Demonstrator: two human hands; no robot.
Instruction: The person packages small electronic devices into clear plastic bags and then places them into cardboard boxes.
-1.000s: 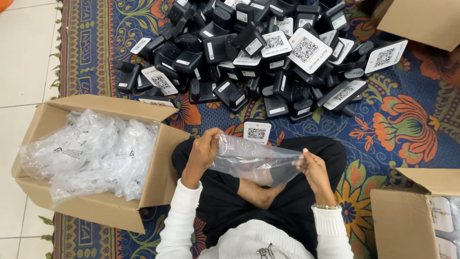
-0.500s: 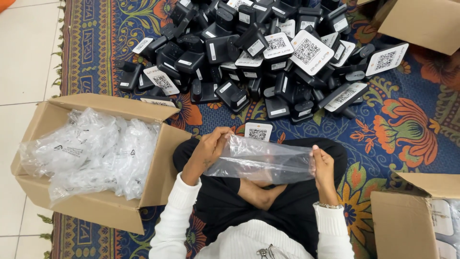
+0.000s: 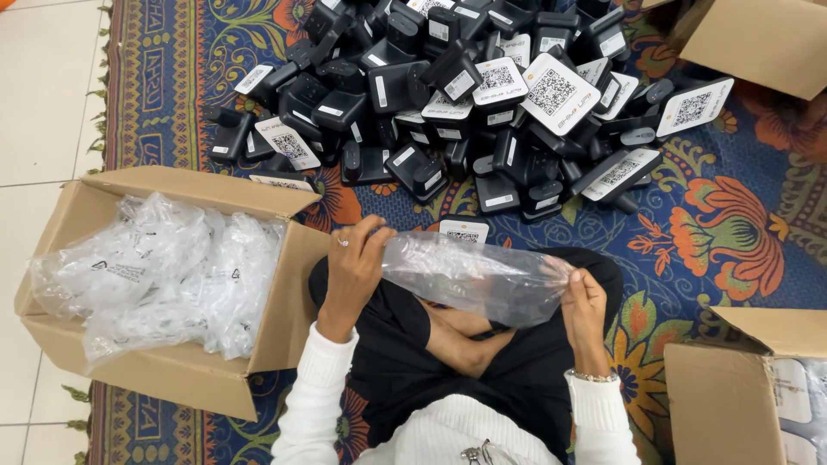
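Head view: a patterned rug (image 3: pixel 715 232) covers the floor, carrying a big heap of black devices (image 3: pixel 465 103) with white code labels, and an open cardboard box (image 3: pixel 276 301) packed with clear plastic bags (image 3: pixel 146 275) sits at the person's left. Over the lap, a clear plastic bag (image 3: pixel 474 277) is stretched between both hands. The left hand (image 3: pixel 355 263) has its grip pinched shut on one end and the right hand (image 3: pixel 583 297) is closed on the other.
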